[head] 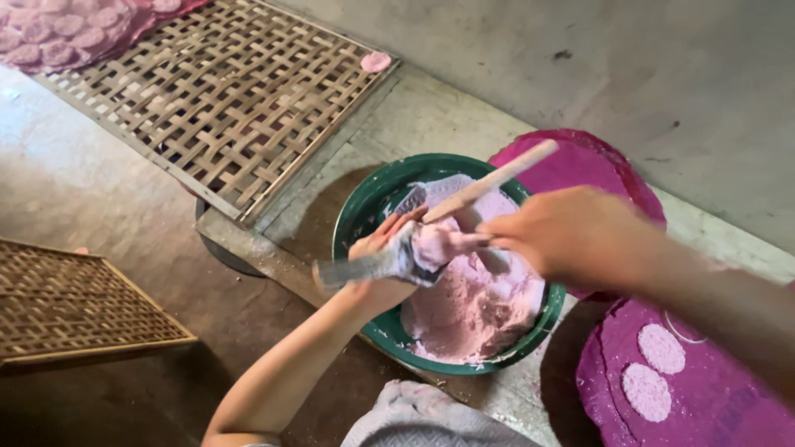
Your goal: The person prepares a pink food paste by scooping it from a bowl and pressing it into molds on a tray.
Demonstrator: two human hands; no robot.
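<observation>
My left hand (pixel 377 257) grips a grey ladle-like scoop (pixel 389 261) heaped with pink dough, held over a green bowl (pixel 364 211). The bowl holds a mound of pink floury dough (pixel 472 306). My right hand (pixel 571 236) holds a light wooden stick (pixel 493 182) and presses its lower end against the dough in the scoop. Both hands hover over the bowl's left half.
A woven bamboo tray (pixel 224 91) lies at top left with one pink disc (pixel 376 61) on its corner. A second bamboo tray (pixel 66 302) is at left. A purple cloth (pixel 704 397) with two pink discs lies at lower right, another purple piece (pixel 596 161) behind the bowl.
</observation>
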